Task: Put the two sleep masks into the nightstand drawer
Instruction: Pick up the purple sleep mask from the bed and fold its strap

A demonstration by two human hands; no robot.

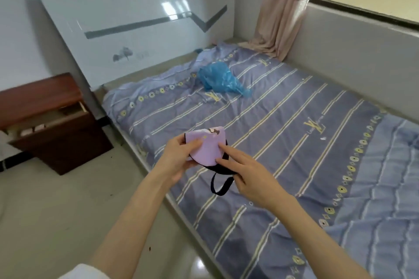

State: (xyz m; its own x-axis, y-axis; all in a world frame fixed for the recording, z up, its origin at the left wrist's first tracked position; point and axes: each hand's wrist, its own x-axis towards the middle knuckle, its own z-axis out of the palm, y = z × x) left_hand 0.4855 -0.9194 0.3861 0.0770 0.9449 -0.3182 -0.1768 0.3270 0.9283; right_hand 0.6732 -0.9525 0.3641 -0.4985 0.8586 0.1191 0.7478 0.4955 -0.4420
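- Lilac fabric, folded into a rounded pad, is the sleep mask (pixel 207 148); it sits between both hands over the near edge of the bed (pixel 283 133).
- The left hand (pixel 179 158) pinches the mask's left side, thumb on top and fingers beneath.
- The right hand (pixel 248 175) rests two fingertips on the mask's right edge while its lower fingers close on the black strap (pixel 221 184), which loops down below the hands.
- Whether a second mask lies folded inside or under the lilac one cannot be told (only one purple face shows).
- Step in hand, as a judgement: gathering and tidying the mask before carrying it off.
- The nightstand (pixel 52 124) stands far to the left of the left hand, beyond it, with its drawer (pixel 48 118) pulled open and some items already inside.
- Next move likely calls for tucking in the strap so it does not snag, then swinging leftward across the bed's edge.
- Open floor (pixel 68 199) lies left of the hands, offering clear room; a blue plastic bag (pixel 221 80) lies well beyond them on the bed.
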